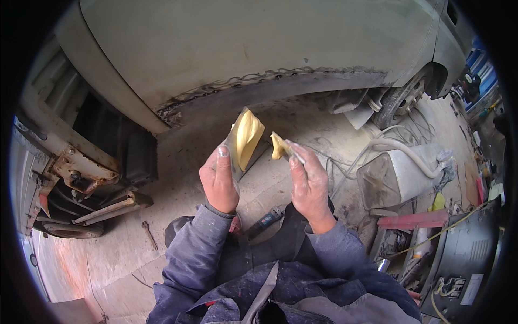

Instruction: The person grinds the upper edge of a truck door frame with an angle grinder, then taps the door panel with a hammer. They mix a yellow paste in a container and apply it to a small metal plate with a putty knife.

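My left hand (220, 181) grips a flat spreader (233, 141) that carries a thick smear of yellow body filler (249, 135). In my right hand (309, 181) is a second, smaller spreader (285, 143), with a dab of the same yellow paste on its end. The two tools are held up facing each other, a gap between them. Beyond them stands a pale car body panel (216, 43); along its lower edge runs a wavy, dark, rough seam (243, 79). Both hands look dusty.
A power tool (265, 220) lies on the floor by my legs. To the left are a wrench (149, 235) and a rusty hinge bracket (83, 168). A vacuum hose (404, 148) and dusty bag (402, 175) sit at right, near a wheel (399, 102) and a dark metal cabinet (467, 254).
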A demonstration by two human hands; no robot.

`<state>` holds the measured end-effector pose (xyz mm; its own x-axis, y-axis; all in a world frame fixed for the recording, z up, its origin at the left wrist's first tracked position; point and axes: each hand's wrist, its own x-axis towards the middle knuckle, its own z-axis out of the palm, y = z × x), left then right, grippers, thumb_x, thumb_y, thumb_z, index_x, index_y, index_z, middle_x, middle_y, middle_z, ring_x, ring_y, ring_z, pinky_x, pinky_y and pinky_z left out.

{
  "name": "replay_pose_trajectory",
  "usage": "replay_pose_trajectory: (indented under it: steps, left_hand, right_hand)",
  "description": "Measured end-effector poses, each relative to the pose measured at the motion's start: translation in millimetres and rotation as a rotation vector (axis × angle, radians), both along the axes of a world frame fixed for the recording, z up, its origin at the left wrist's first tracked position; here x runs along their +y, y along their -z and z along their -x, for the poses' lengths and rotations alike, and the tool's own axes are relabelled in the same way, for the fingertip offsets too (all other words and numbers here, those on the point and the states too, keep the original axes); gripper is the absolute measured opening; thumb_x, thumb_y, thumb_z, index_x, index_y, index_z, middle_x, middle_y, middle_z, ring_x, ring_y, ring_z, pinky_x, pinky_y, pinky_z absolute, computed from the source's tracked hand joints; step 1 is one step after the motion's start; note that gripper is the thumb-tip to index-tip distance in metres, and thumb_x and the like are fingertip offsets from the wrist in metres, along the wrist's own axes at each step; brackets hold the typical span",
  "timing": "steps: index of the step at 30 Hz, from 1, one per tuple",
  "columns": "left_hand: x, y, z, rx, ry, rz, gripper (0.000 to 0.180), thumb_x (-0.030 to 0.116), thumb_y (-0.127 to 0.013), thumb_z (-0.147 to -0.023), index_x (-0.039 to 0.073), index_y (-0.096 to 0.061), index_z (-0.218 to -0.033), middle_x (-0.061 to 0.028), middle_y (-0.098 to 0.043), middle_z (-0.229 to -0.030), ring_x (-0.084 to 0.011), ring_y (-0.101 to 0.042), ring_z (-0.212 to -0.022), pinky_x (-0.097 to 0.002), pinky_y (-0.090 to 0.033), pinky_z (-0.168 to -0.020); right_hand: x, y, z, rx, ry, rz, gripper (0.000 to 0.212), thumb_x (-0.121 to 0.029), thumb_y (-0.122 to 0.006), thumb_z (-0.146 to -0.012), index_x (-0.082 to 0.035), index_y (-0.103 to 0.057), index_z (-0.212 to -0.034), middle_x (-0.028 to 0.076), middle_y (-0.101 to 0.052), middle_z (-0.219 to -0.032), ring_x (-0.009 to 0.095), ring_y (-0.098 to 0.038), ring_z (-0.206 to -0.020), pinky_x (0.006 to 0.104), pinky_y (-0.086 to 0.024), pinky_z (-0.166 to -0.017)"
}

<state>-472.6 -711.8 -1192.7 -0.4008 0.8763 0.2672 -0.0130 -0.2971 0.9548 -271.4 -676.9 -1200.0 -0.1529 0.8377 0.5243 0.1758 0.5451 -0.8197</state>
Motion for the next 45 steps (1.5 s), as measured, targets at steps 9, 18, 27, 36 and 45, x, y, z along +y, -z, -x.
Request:
replay_pose_trajectory:
  steps: [9,18,27,36,45]
  left_hand:
    - [-3,3,-15,0.277,0.035,-0.001,0.053,0.035,-0.049,-0.12,-0.008,-0.067,-0.145,-0.0167,-0.078,-0.114,-0.0232,-0.073,-0.105,-0.0338,-0.055,-0.096]
    - [2,6,-4,-0.617,0.268,0.002,0.049,0.039,-0.057,-0.117,-0.005,-0.065,-0.137,-0.016,-0.076,-0.13,-0.0259,-0.076,-0.118,-0.0385,-0.06,-0.103]
    - [2,20,-9,-0.839,0.436,0.061,0.051,0.038,-0.061,-0.114,-0.004,-0.062,-0.142,-0.0173,-0.074,-0.136,-0.028,-0.075,-0.123,-0.0424,-0.059,-0.111]
    - [3,16,0,-0.853,0.435,0.077,0.051,0.04,-0.061,-0.114,-0.003,-0.063,-0.142,-0.0174,-0.075,-0.135,-0.0281,-0.076,-0.12,-0.0418,-0.06,-0.108]
    - [9,16,-5,-0.67,0.303,0.025,0.05,0.039,-0.056,-0.117,-0.006,-0.063,-0.139,-0.0167,-0.075,-0.127,-0.0264,-0.077,-0.11,-0.0407,-0.062,-0.099]
  right_hand:
    - [-22,18,14,-0.083,-0.246,-0.083,0.046,0.011,-0.066,-0.094,-0.004,-0.072,-0.137,0.018,-0.072,-0.129,0.038,-0.07,-0.116,0.043,-0.058,-0.101]
    - [16,-27,-24,0.608,-0.077,0.285,0.036,-0.018,-0.054,-0.118,0.001,-0.063,-0.148,0.009,-0.073,-0.128,0.018,-0.071,-0.118,0.0382,-0.06,-0.097]
    - [14,-26,4,0.379,-0.173,0.06,0.041,-0.017,-0.056,-0.118,-0.001,-0.059,-0.156,0.008,-0.072,-0.132,0.013,-0.068,-0.102,0.0288,-0.056,-0.09]
    - [30,-24,-45,-0.371,-0.016,-0.266,0.041,0.001,-0.07,-0.099,-0.004,-0.072,-0.14,0.018,-0.074,-0.134,0.037,-0.074,-0.117,0.0437,-0.061,-0.101]
    - [-9,-9,10,-0.453,0.065,-0.461,0.064,0.009,-0.075,-0.083,-0.021,-0.078,-0.139,0.014,-0.067,-0.141,0.04,-0.061,-0.134,0.0515,-0.051,-0.117]
